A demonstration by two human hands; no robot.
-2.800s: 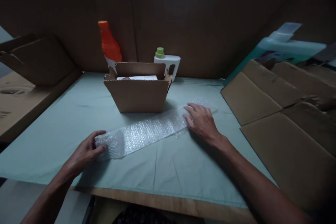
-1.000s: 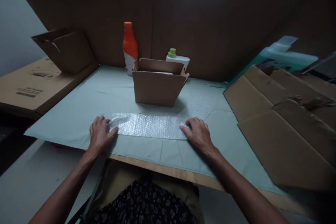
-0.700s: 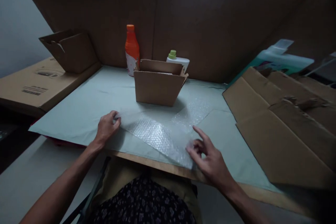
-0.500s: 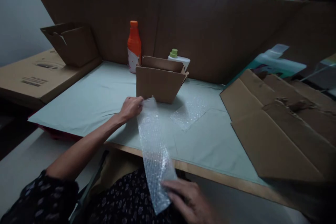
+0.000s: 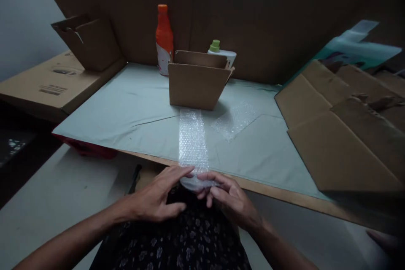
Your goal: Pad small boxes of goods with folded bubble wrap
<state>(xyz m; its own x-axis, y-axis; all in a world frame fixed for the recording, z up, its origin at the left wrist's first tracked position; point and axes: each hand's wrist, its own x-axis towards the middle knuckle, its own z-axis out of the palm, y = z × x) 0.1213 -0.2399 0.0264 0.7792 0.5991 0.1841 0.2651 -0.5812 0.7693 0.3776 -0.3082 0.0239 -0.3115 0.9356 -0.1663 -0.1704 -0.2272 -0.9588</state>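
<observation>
A long strip of bubble wrap (image 5: 193, 139) lies on the covered table, its far end close to a small open cardboard box (image 5: 196, 86). The near end curls over the table's front edge. My right hand (image 5: 228, 196) has its fingers closed on that near end. From the other side, my left hand (image 5: 161, 196) reaches in, fingertips touching the strip and thumb held apart. A second, smaller piece of bubble wrap (image 5: 236, 120) lies flat to the right of the strip.
Behind the box stand an orange bottle (image 5: 163, 40) and a white bottle with a green cap (image 5: 217, 50). Cardboard boxes (image 5: 344, 143) and a jug of teal liquid (image 5: 357, 52) are at the right. At left, an open box (image 5: 91, 46) sits on a flat carton (image 5: 41, 80).
My left hand has let go of the strip's far end and come back to the near end. The strip now lies flat on the table. The view has tilted down.
</observation>
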